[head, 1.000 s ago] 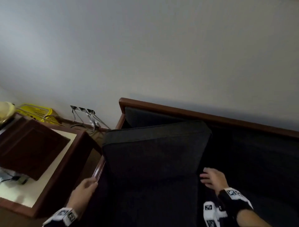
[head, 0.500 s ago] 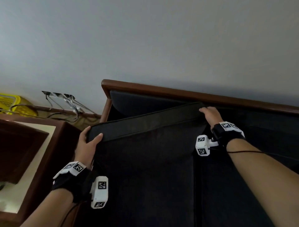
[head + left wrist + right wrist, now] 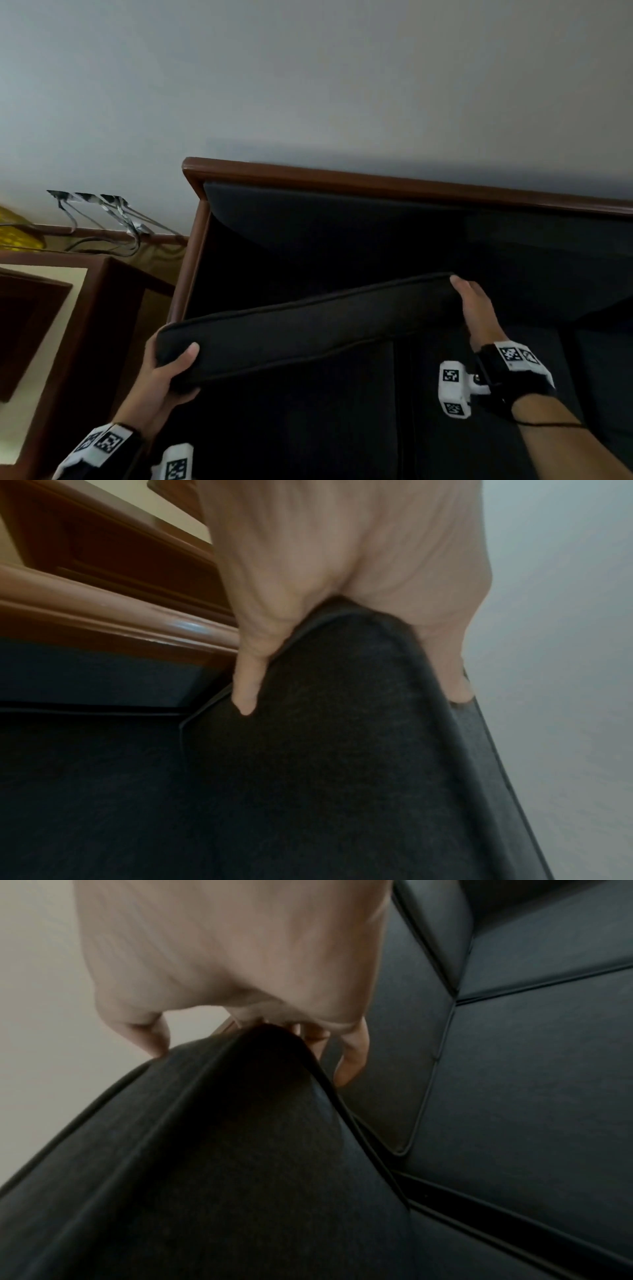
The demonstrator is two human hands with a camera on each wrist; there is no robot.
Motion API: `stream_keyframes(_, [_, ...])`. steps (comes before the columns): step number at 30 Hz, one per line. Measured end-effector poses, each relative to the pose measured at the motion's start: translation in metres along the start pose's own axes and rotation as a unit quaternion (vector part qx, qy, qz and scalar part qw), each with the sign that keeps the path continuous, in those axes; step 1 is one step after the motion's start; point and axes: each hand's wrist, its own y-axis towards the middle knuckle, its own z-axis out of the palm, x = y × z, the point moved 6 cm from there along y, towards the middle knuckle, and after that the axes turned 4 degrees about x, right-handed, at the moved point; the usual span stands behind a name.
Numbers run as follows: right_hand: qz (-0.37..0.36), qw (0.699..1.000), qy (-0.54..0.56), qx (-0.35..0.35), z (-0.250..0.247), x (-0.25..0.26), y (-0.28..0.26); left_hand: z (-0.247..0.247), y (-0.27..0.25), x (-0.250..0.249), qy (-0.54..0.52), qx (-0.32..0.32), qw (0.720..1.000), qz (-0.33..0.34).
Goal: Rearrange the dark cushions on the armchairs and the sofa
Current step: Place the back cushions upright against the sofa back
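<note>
Cushion is held up off the sofa; left hand and right hand fingers squeeze its two top corners.

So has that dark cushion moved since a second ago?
Yes. The dark cushion has come forward, away from the wooden back rail. The left hand and right hand grip its top corners, exposing the padded backrest behind.
</note>
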Motion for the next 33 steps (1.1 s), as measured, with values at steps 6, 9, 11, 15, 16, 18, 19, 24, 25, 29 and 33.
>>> stream_keyframes(6, [0.054,0.996,0.027,0.058,-0.012,-0.033,-0.030,0.024,-0.003,-0.021,0.016,0.003,1.000,0.022])
stream_keyframes(9, [0.072,0.994,0.067,0.042,-0.016,-0.038,-0.035,0.043,0.002,-0.042,0.022,0.024,0.998,0.046])
stream_keyframes(11, [0.068,0.995,0.079,0.006,-0.021,-0.037,-0.029,0.055,0.013,-0.062,0.028,0.038,0.997,0.069])
stream_keyframes(15, [0.048,0.995,0.080,-0.042,-0.023,-0.020,-0.011,0.080,0.040,-0.104,0.045,0.055,0.993,0.099])
stream_keyframes(16, [0.037,0.995,0.075,-0.045,-0.021,-0.011,-0.006,0.084,0.046,-0.114,0.040,0.058,0.992,0.106])
stream_keyframes(18, [0.017,0.996,0.080,-0.045,-0.016,0.006,0.003,0.088,0.059,-0.131,0.026,0.059,0.991,0.118])
stream_keyframes(19, [0.011,0.995,0.088,-0.041,-0.012,0.015,0.006,0.090,0.068,-0.138,0.028,0.052,0.991,0.122])
stream_keyframes(24, [-0.029,0.999,0.025,0.038,0.023,0.061,0.032,0.097,0.099,-0.151,0.125,-0.082,0.979,0.136])
stream_keyframes(25, [-0.036,0.998,0.003,0.049,0.030,0.066,0.038,0.096,0.104,-0.155,0.162,-0.109,0.969,0.154])
stream_keyframes(29, [-0.017,0.997,-0.041,0.059,0.049,0.065,0.057,0.076,0.146,-0.156,0.184,-0.095,0.966,0.151])
stream_keyframes(33, [-0.006,0.999,-0.006,0.048,0.055,0.064,0.066,0.086,0.146,-0.163,0.113,-0.059,0.984,0.126])
